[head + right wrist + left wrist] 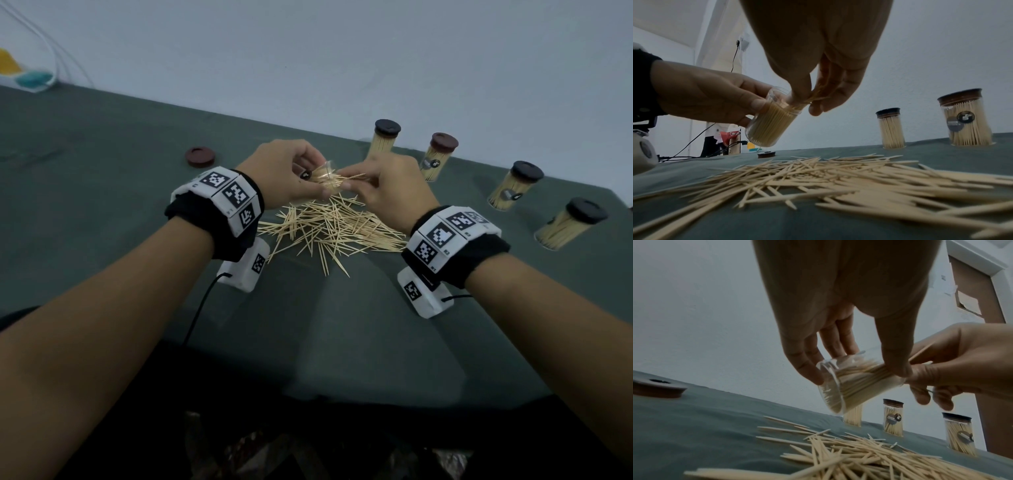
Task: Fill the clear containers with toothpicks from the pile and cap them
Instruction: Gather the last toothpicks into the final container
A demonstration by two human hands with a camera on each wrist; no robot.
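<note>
The jar (855, 384) is in the air above the pile (329, 228), held tilted with its open mouth toward the right hand (394, 188). It is already packed almost full of toothpicks. The right hand pinches a small bundle (813, 97) between thumb and fingers and pushes it into the mouth.

The main risk, as I judge it, is at the mouth. The jar is so full that the new sticks may jam against the ends of those inside, bend or splay out, and some may fall back on the pile. Because the jar leans, a hard push could also turn it in the grip, or loose sticks could slide out of it. If sticks stay proud of the rim, the cap (200, 157) will not sit down properly later. This cap lies alone on the bench (102, 192), to the left and well apart from the hands.

The left hand (284, 171) grips the jar from above: thumb on the side near the mouth, the other fingers curled round the wall toward the bottom, the wrist raised over the pile. The right hand comes from the opposite side, its thumb and first fingers closed on the bundle and the remaining fingers loosely curled under it. Both forearms reach forward and meet over the pile.

Behind the hands four capped jars (513, 186) stand full on the bench.
</note>
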